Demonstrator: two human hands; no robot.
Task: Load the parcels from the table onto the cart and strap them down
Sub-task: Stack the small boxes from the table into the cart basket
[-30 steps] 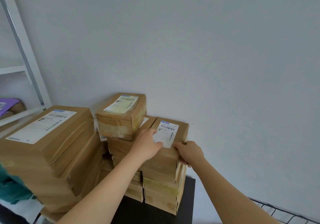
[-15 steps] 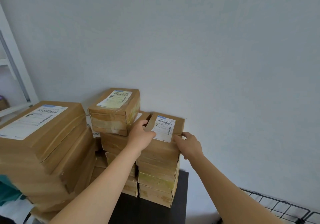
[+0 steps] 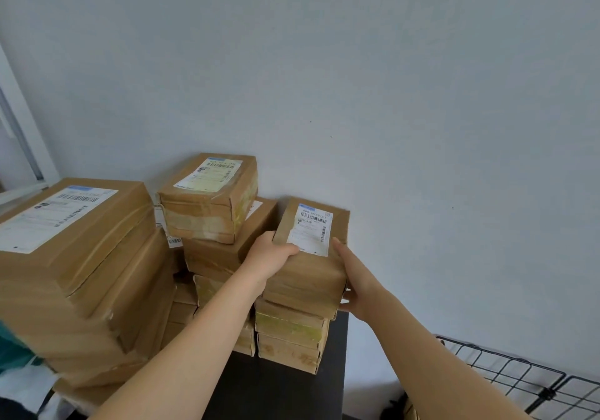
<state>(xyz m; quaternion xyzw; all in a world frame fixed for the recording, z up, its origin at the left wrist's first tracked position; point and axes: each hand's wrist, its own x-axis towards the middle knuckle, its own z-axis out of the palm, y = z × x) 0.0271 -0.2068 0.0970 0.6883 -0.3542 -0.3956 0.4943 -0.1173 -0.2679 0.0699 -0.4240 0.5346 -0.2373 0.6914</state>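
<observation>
Both hands are on the top parcel [image 3: 308,270], a flat brown box wrapped in tape with a white barcode label [image 3: 312,229] on its upper face. The left hand [image 3: 270,254] grips the box's left edge, with the thumb lying over the top next to the label and the fingers curled down the side. The right hand [image 3: 355,278] clasps the opposite edge. Its thumb lies straight along the top and its fingers are tucked under the lower right corner.

The box lies between the two hands, its near end sticking out a little past the small stack [image 3: 289,332] directly beneath them. I cannot tell whether it is lifted clear of that stack or resting on it. The stack stands at the right edge of the black desk [image 3: 276,387], close to the pale wall [image 3: 406,95].

Just left of the left hand is the middle stack [image 3: 220,254], and the squat box [image 3: 207,202] on top of it reaches higher than the hands. Further left, beyond the left forearm, the large stack [image 3: 74,257] of wider parcels fills that side of the desk. A white shelf frame [image 3: 19,127] stands behind it.

Below and to the right of the right forearm, well apart from the hands, is the black wire cart [image 3: 506,374]. Only its grid shows.
</observation>
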